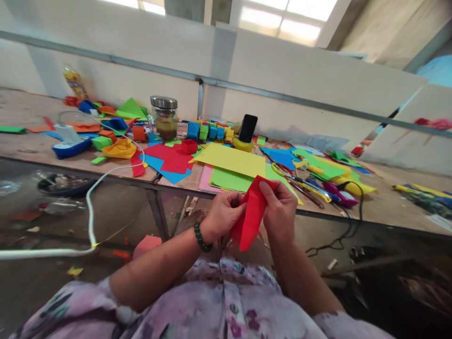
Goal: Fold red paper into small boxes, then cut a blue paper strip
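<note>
One folded red paper [252,219] is pinched between the left hand [224,217], at its near-side edge, and the right hand [281,207], at its upper edge, just in front of the bench [383,202]. It should be light and crisp, taking creases readily but tearing if tugged. Fingertip holds along edges and folds suit it; the lower flap, hanging below the hands, looks unsupported.
</note>
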Available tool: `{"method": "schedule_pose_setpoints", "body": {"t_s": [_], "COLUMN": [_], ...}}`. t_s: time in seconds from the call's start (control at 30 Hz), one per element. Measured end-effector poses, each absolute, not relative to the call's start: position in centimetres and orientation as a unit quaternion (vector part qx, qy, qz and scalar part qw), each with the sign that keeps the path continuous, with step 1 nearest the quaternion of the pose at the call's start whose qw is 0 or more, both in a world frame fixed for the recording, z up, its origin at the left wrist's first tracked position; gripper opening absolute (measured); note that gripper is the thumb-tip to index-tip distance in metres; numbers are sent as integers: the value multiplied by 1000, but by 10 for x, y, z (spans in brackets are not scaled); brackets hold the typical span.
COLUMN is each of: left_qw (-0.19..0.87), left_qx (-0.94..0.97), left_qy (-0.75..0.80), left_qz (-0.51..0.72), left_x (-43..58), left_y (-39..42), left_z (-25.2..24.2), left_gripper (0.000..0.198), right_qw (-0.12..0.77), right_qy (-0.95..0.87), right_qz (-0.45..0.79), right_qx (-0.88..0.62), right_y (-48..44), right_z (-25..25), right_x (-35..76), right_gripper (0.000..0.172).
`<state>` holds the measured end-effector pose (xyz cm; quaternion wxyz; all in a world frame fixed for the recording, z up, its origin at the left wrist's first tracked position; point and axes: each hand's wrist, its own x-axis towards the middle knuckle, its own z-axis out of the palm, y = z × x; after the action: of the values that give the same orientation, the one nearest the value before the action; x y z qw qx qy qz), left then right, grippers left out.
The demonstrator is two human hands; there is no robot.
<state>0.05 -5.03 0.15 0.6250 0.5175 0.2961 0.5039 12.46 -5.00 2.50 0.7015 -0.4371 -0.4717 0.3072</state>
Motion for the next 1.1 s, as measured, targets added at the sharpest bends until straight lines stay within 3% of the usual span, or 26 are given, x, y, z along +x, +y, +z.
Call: {"method": "schedule_pose_setpoints", "body": {"t_s": [0.2, 0.6, 0.87, 1.0, 1.1], "left_qw": [686, 662, 583, 597, 625], "left_qx": [448, 490, 558, 546, 538], "left_qy": [243, 261, 305, 292, 281], "left_qz": [519, 504, 506, 510, 490], "left_x": [15, 13, 12, 10, 7], "left_y": [-52, -50, -43, -39, -35], "left_z": [-4, -13, -21, -16, -7], "left_gripper": [50, 50, 32, 33, 34], "right_qw": [736, 744, 745, 732, 699], "right_qy": [-414, -405, -410, -450, -499], "right_qz": [291, 241, 192, 145, 193], "right_qx": [-449, -474, -490, -490, -475], "right_y": [-33, -18, -11, -15, -23], "right_z": [21, 18, 11, 14, 15], "right_x": [115, 122, 126, 125, 119], "right_gripper": [28, 32, 31, 29, 27]}}
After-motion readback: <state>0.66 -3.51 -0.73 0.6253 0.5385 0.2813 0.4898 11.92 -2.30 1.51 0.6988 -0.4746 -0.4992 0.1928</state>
